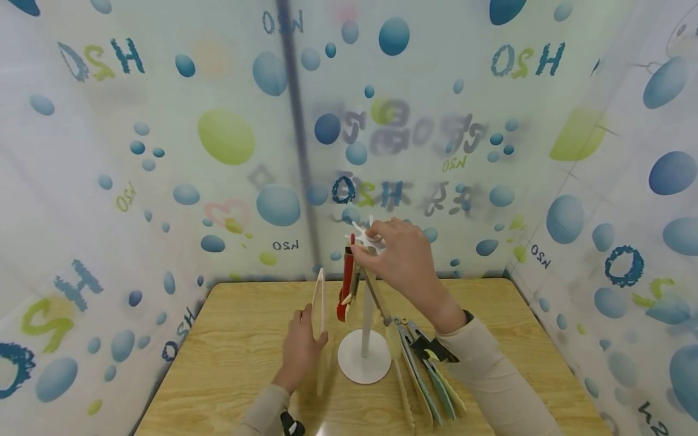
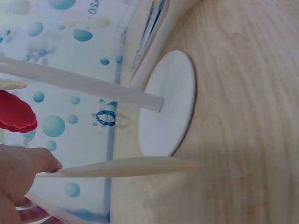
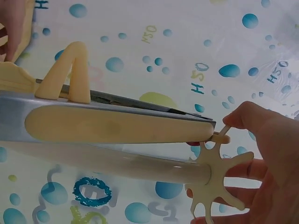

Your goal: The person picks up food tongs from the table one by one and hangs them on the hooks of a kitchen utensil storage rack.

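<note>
My left hand [image 1: 301, 345] grips pale one-piece tongs [image 2: 121, 168] left of a white hook stand [image 1: 364, 360]; their two arms spread apart, with the bend at the top. At the top of the stand, my right hand [image 1: 403, 254] holds the star-shaped hook head [image 3: 216, 170], thumb against one prong and other fingers behind it. Red tongs [image 1: 347, 278] hang from the head. Beside them hang metal tongs with a cream grip [image 3: 121, 123], close to the right fingers. The hand partly covers the hook head in the head view.
Several metal tongs with cream and green tips [image 1: 438, 378] lie on the wooden table [image 1: 240, 351], right of the stand's round base and partly under my right forearm. A patterned curtain [image 1: 163, 200] encloses the back and both sides.
</note>
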`<state>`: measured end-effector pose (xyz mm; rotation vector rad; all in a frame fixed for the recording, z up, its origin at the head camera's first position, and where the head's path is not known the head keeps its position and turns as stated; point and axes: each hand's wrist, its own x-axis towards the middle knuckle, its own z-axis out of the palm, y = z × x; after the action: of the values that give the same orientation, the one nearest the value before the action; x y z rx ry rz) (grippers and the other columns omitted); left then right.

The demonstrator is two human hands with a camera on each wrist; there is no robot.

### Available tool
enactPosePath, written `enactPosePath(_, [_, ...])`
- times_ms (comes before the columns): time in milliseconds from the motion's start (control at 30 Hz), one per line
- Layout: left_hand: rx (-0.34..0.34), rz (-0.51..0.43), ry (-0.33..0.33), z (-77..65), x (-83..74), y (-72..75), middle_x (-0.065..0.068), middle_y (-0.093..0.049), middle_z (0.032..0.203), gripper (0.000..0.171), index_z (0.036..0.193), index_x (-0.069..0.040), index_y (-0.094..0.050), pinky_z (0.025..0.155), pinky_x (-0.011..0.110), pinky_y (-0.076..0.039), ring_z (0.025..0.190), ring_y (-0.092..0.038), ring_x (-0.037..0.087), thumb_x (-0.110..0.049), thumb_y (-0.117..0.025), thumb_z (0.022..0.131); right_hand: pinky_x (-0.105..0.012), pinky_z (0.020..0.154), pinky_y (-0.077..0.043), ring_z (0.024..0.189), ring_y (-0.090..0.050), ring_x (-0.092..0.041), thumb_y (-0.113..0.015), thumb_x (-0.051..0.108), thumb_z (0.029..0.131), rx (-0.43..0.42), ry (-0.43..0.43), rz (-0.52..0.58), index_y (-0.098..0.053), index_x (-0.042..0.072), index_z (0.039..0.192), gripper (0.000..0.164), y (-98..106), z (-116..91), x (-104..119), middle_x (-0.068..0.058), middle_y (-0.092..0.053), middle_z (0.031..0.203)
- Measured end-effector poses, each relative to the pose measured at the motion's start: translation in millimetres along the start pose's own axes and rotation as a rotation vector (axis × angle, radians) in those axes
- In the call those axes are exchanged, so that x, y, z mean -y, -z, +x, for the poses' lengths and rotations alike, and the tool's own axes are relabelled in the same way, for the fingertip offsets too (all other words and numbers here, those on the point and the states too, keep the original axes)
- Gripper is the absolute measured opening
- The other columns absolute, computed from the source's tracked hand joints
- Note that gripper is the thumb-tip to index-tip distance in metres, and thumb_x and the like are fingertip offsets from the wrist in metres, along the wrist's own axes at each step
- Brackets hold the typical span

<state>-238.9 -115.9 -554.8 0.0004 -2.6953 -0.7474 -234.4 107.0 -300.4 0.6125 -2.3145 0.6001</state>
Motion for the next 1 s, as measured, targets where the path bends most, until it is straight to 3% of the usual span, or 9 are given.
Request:
enactPosePath(167, [-0.087, -0.027, -0.063, 11.6, -6.8, 13.1, 0.019, -0.056, 0.116, 0.077, 0.144, -0.003, -0.044, 0.052, 0.037, -0.051, 0.092, -0.058, 0.031, -0.022, -0.081, 0.080, -0.032, 0.059, -0.047, 0.066, -0.056, -0.017, -0.071, 0.040, 0.084, 0.010, 0.016, 0.024, -0.069, 0.018, 0.082, 0.023, 1, 0, -3, 0.001, -0.066, 0.075])
enactPosePath(433, [-0.227, -0.010, -0.168, 23.0, -20.3, 34.6, 0.018, -0.057, 0.118, 0.076, 0.145, -0.004, -0.045, 0.053, 0.042, -0.055, 0.096, -0.060, 0.032, -0.024, -0.081, 0.081, -0.035, 0.065, -0.050, 0.072, -0.060, -0.018, -0.071, 0.036, 0.084, 0.045, 0.022, 0.079, -0.071, 0.016, 0.086, 0.020, 3, 0, -6, 0.000, -0.069, 0.081])
enactPosePath(767, [-0.314, -0.049, -0.264, 33.5, -40.2, 55.4, 0.016, -0.058, 0.120, 0.079, 0.147, -0.010, -0.044, 0.068, 0.046, -0.060, 0.097, -0.061, 0.030, -0.022, -0.083, 0.080, -0.036, 0.068, -0.052, 0.075, -0.063, -0.018, -0.073, 0.036, 0.084, 0.071, 0.039, 0.106, -0.072, 0.017, 0.090, 0.020, 5, 0, -10, 0.000, -0.071, 0.085])
enactPosePath(1000, [-0.358, -0.052, -0.315, 39.4, -46.6, 63.6, 0.017, -0.056, 0.120, 0.078, 0.146, -0.009, -0.044, 0.061, 0.045, -0.060, 0.095, -0.061, 0.031, -0.021, -0.083, 0.079, -0.037, 0.068, -0.052, 0.075, -0.063, -0.019, -0.074, 0.035, 0.084, 0.089, 0.056, 0.128, -0.073, 0.016, 0.094, 0.022, 7, 1, -11, 0.000, -0.071, 0.087])
